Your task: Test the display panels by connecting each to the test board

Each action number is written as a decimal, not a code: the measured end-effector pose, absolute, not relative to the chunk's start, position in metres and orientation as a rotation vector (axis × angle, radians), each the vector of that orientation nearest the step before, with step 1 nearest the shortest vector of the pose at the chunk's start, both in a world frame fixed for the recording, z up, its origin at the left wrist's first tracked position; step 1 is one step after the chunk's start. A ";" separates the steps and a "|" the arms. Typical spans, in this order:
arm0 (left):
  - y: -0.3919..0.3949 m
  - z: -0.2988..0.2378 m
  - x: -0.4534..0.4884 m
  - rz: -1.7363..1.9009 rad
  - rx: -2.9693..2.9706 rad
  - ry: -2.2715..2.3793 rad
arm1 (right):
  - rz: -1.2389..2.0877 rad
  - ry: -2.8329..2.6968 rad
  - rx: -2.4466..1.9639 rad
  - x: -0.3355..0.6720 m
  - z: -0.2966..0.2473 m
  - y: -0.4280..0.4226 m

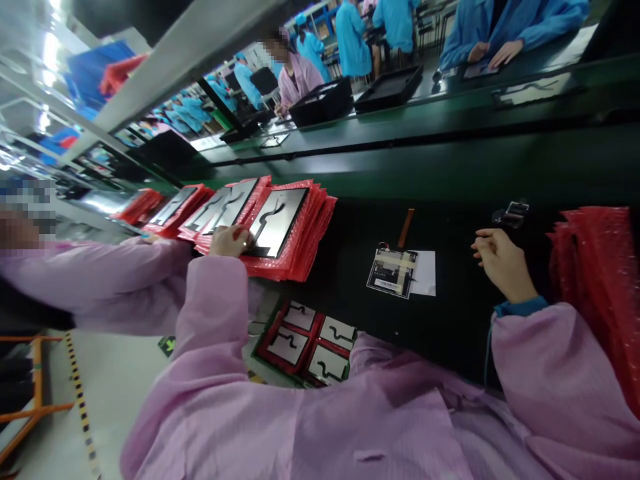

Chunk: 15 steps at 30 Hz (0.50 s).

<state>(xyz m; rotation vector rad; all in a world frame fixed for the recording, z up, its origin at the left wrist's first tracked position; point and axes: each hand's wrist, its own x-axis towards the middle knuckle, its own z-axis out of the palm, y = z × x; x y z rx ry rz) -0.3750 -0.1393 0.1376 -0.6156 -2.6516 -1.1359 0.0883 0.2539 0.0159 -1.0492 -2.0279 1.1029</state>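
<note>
At the left, my left hand [230, 241] has its fingers closed on the near left corner of a silvery display panel [276, 220] with a dark flex cable. That panel lies on a stack of red bubble-wrap bags [311, 233]. Over the black mat, my right hand [503, 260] has loosely bent fingers somewhat apart, and nothing shows in them. Just beyond it sits a small clear and metallic object [511, 215], its kind unclear. Between my hands lie a flat electronic assembly [393, 272] with tape, an orange-brown flex strip [406, 228] and a white sheet [424, 273].
More display panels [225, 207] on red bags stand farther left, near a co-worker's sleeve [125, 283]. Red bubble-wrap bags [597, 280] are piled at right. Below the table edge, a green crate [263, 348] holds several panels. Black trays [389, 88] stand across the green line.
</note>
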 end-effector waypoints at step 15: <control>-0.069 0.072 -0.178 -0.851 -1.286 -2.061 | 0.572 -2.503 -0.843 0.091 0.012 0.203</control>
